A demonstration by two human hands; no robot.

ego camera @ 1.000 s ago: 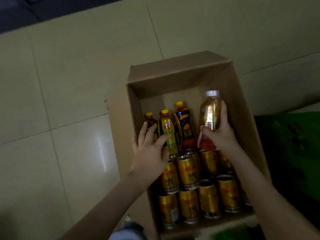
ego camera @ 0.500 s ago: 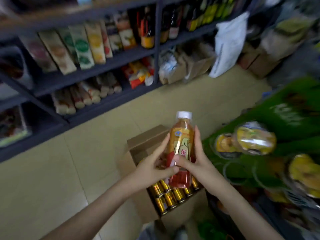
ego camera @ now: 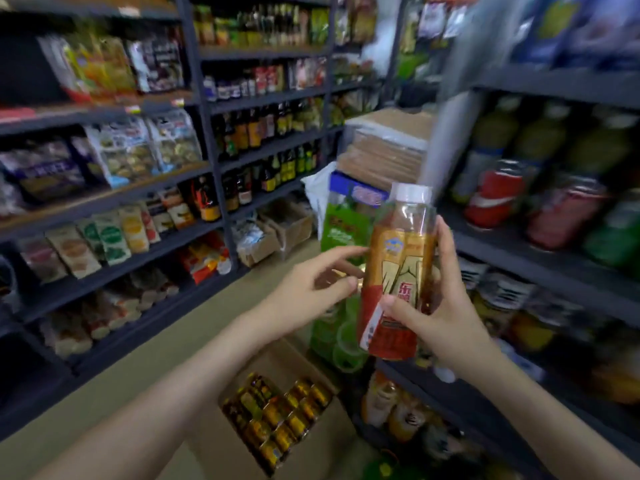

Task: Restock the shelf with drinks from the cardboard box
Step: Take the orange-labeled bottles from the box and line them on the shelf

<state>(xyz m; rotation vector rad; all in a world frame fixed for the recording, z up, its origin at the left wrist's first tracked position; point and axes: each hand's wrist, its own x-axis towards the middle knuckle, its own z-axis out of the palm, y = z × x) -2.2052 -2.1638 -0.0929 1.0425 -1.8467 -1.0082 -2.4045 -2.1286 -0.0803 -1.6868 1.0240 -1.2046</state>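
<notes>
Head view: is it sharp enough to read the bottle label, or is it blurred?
Head view: bottle and right hand fairly sharp, big print readable; right-hand shelf smeared by motion blur; cardboard box dim below; edges bend, wide-angle.

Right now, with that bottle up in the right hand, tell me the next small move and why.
Probably carry the bottle rightward toward the drinks shelf. The right hand grips it upright, clear of the cardboard box below. The left hand is open beside it, and that shelf holds other bottles and cans.
</notes>
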